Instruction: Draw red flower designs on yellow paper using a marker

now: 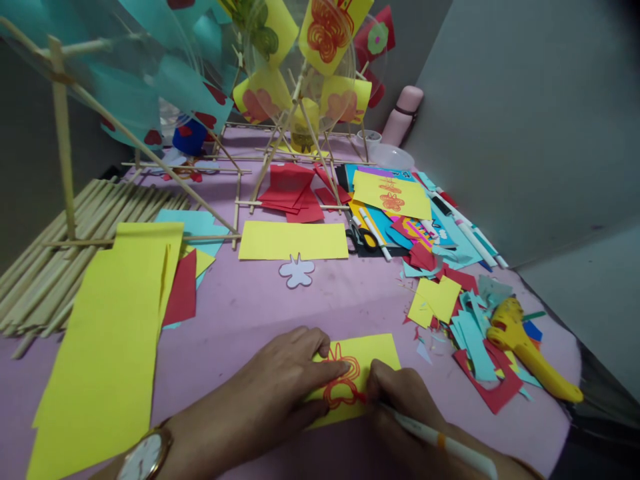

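"Watch [145, 457] first, at the bottom left of the frame, strapped to the left wrist. What are the hands at?"

"Left hand [287, 380] is loosely spread, gripping nothing, fingers laid over the left part of the yellow card [383, 348]. Its index finger reaches across the red drawing [345, 385]."

"And the right hand [400, 393]?"

"Closed around a white marker [440, 437], at the card's right side. Its red tip is at the drawing's right edge."

"So the card sits between them?"

"Yes, lower centre of the frame, partly under both, flat on the table [240, 300]. Above it, near the middle, lies a butterfly cutout [297, 272]; a glue gun [533, 353] lies at lower right."
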`<state>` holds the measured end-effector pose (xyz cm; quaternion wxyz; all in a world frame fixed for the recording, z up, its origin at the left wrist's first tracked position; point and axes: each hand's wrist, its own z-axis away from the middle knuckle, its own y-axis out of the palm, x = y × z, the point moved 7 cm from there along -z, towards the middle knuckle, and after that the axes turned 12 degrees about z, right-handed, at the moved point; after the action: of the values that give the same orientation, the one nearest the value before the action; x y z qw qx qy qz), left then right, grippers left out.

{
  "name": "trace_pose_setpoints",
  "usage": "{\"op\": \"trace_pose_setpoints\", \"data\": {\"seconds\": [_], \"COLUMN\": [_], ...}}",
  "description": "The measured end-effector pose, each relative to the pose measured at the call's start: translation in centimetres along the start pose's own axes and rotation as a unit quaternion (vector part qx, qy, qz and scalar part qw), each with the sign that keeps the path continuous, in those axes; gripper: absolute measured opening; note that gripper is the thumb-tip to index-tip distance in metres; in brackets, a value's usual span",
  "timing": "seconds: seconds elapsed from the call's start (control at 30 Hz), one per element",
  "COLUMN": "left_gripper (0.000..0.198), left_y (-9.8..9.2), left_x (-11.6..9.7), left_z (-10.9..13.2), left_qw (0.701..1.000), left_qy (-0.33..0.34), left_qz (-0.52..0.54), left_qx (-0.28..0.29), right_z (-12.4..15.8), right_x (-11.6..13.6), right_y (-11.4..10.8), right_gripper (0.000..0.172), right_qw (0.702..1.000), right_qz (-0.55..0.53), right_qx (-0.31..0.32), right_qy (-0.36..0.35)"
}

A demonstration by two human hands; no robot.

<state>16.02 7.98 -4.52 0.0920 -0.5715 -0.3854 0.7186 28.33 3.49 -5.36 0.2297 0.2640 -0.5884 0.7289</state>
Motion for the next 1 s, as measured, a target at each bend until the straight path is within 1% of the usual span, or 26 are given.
{"op": "trace_pose_setpoints", "data": {"seconds": [0.3, 0.43, 0.57, 0.77, 0.83, 0.93, 1.0], "left_gripper": [0.04, 0.037, 0.033, 0.033, 0.034, 0.031, 0.03], "left_y": [-0.1, 0.0, -0.1, -0.2, -0.2, -0.2, -0.2], "left_x": [-0.1, -0.2, -0.2, -0.3, -0.3, -0.4, -0.4], "left_z": [0.0, 0.1, 0.1, -0.1, -0.2, -0.1, -0.1], "left_qw": [1.0, 1.0, 1.0, 1.0, 1.0, 1.0, 1.0], "left_qy": [0.006, 0.006, 0.004, 0.005, 0.007, 0.011, 0.011], "left_qz": [-0.005, -0.007, -0.008, -0.007, -0.009, -0.01, -0.011], "left_qx": [-0.004, 0.0, -0.001, -0.005, -0.003, -0.007, -0.013], "right_z": [0.2, 0.0, -0.1, -0.3, -0.6, -1.0, -1.2], "right_x": [0.6, 0.0, -0.3, -0.1, -0.6, -1.4, -1.6], "right_y": [-0.3, 0.3, 0.5, 0.6, 1.1, 2.5, 3.0], "right_gripper": [0.012, 0.011, 0.013, 0.017, 0.02, 0.022, 0.022], "right_qw": [0.999, 0.999, 1.0, 0.996, 0.995, 0.991, 0.99], "right_qz": [-0.023, -0.032, -0.017, 0.005, 0.03, 0.063, 0.072], "right_qx": [-0.005, 0.012, 0.023, 0.08, 0.09, 0.114, 0.116], "right_qy": [-0.042, -0.022, 0.008, 0.028, 0.033, 0.032, 0.022]}}
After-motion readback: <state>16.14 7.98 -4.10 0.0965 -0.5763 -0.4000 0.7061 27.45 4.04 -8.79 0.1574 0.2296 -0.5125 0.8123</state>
